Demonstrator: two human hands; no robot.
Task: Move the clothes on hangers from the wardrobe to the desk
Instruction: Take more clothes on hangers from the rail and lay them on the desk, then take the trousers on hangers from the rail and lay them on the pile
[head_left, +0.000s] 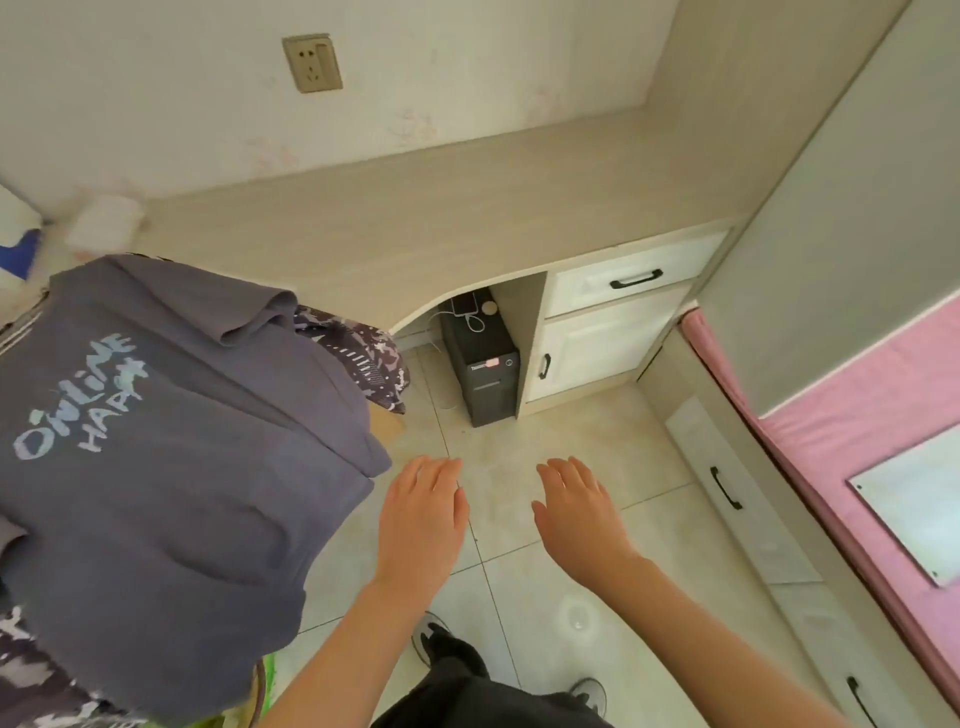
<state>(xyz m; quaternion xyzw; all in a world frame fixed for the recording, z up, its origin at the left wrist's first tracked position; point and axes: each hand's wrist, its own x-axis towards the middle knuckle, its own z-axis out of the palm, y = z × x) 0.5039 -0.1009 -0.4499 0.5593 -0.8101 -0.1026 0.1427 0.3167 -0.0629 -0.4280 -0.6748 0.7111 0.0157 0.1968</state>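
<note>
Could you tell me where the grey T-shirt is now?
In the head view, the grey T-shirt lies at left, over a patterned garment, beside the desk.

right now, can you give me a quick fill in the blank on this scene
The left hand and right hand both hold ___.
The black computer tower stands ___ the desk.
The bedding on the right is ___ in colour.
The first word printed on the grey top is ___.
Missing: nothing; under; pink; ONLINE.

Wall socket (311, 63), black computer tower (485, 364) — pink mattress (831, 431)
</note>
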